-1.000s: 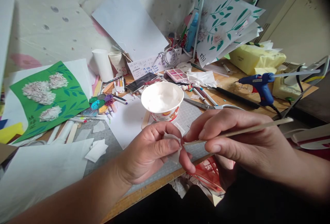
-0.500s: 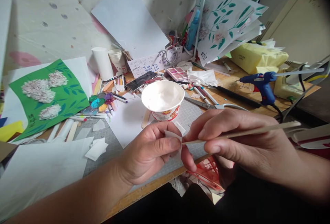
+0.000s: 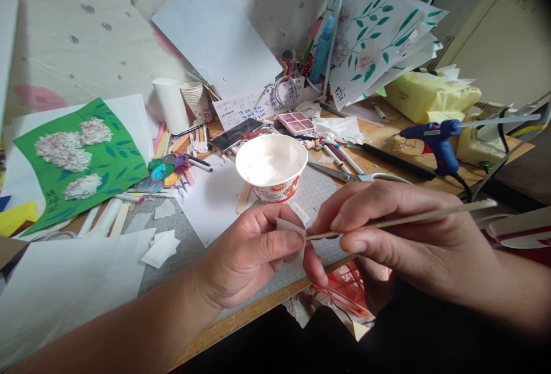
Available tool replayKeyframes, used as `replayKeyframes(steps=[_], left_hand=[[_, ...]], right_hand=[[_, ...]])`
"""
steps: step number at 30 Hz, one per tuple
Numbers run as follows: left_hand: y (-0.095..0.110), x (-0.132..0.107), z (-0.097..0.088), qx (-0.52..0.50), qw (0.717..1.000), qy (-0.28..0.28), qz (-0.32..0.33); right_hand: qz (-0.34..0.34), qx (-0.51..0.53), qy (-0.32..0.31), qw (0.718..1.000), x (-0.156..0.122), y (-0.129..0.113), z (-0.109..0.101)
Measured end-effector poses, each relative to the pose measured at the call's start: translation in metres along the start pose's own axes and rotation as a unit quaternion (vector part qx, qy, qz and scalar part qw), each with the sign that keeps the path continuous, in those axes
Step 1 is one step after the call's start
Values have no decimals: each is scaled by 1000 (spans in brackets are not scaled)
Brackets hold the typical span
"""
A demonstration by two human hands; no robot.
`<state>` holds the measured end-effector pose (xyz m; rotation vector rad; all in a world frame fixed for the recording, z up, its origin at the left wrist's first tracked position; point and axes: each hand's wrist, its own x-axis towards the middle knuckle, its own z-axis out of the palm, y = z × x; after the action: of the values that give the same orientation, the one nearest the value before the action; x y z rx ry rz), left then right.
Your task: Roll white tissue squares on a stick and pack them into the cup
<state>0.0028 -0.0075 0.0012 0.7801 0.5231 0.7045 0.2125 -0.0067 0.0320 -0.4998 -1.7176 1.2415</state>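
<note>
Apparently the stick (image 3: 424, 215) touches paper (image 3: 288, 225) in the left hand (image 3: 253, 245).

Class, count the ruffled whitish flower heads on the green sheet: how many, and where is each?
3 on the green sheet: the largest flower head at left, a smaller flower head to its upper right, and a lower flower head below the largest. None seems hidden.

The person's left hand (image 3: 253, 248) and right hand (image 3: 413, 236) are both bare. The left forearm (image 3: 150, 311) is bare too, and so is the right wrist (image 3: 503, 282). The right thumbnail (image 3: 360, 246) is short and round. Down low, the person wears black clothes (image 3: 279, 345), so dark that it is hard to see their shape.
</note>
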Motion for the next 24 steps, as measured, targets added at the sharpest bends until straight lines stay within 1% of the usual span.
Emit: replayKeyframes(steps=[5, 15, 19, 24], left_hand=[[-1, 0, 0, -27, 999, -26, 6], [0, 1, 0, -25, 999, -30, 6], [0, 1, 0, -29, 999, -33, 8], [-1, 0, -1, -36, 999, -37, 11]], right_hand=[[-18, -37, 24, 999, -2, 2, -2], [-15, -55, 29, 998, -4, 1, -3], [-27, -58, 21, 998, -2, 1, -3], [-20, -15, -9, 1000, 0, -1, -2]])
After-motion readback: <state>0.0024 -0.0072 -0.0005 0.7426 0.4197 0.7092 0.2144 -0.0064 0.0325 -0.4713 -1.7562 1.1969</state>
